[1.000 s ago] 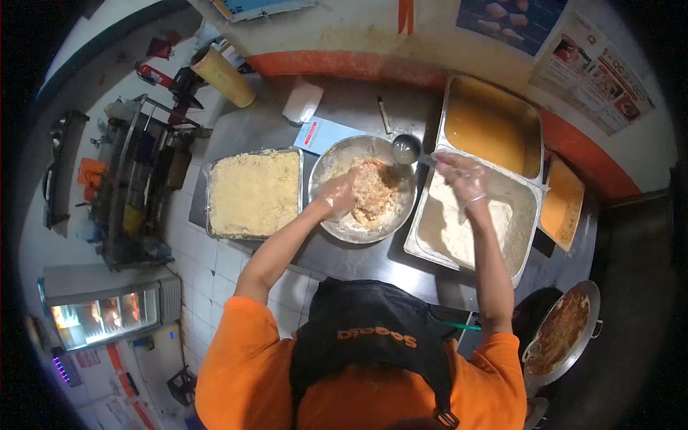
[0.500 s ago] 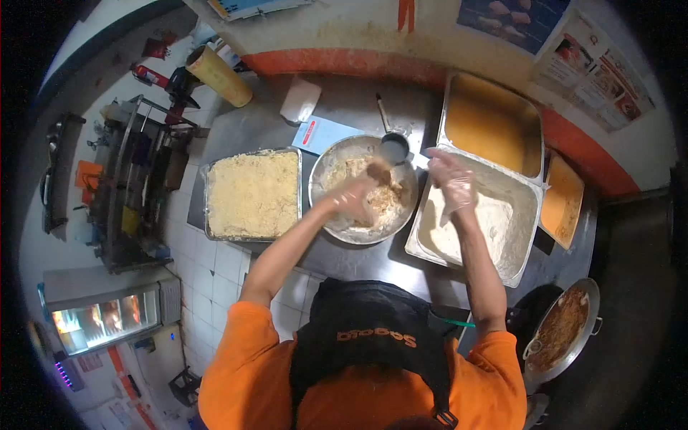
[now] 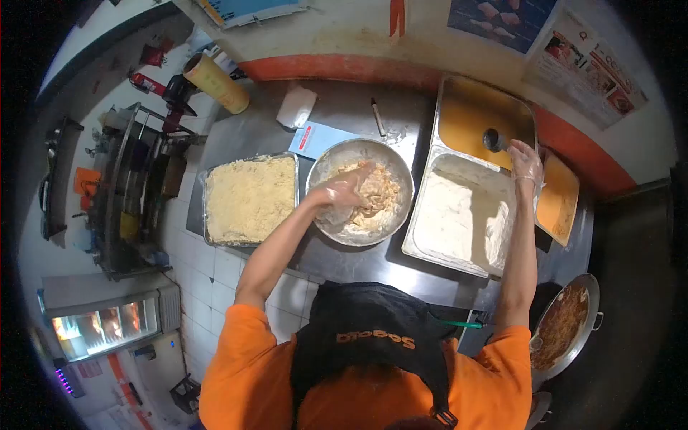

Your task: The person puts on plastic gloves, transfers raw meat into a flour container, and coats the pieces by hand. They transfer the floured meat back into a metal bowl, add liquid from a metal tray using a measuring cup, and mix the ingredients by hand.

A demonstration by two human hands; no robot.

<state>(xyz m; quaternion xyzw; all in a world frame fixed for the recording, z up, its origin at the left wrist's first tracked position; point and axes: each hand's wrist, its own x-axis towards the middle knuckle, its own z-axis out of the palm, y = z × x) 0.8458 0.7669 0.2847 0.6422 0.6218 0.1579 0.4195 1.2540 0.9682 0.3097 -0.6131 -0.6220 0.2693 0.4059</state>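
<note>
My left hand, in a clear plastic glove, is inside a round metal bowl. Its outstretched fingers lie against a lumpy, floury batter mixture; some fingertips are hidden in it. My right hand, also gloved, grips a small dark scoop by the handle. The scoop is over the deep metal tray of orange liquid. Below that hand stands a metal pan of white flour. To the left of the bowl is a rectangular tray filled with pale yellow crumbs.
A blue booklet and a white packet lie behind the bowl. A marker rests on the steel counter. An orange-filled tray stands at the right, with a large pan of brown food below it.
My right hand has carried the scoop from above the bowl rightward to the orange liquid. My left hand stays in the bowl, where the brown patch of poured liquid now looks mixed in.
</note>
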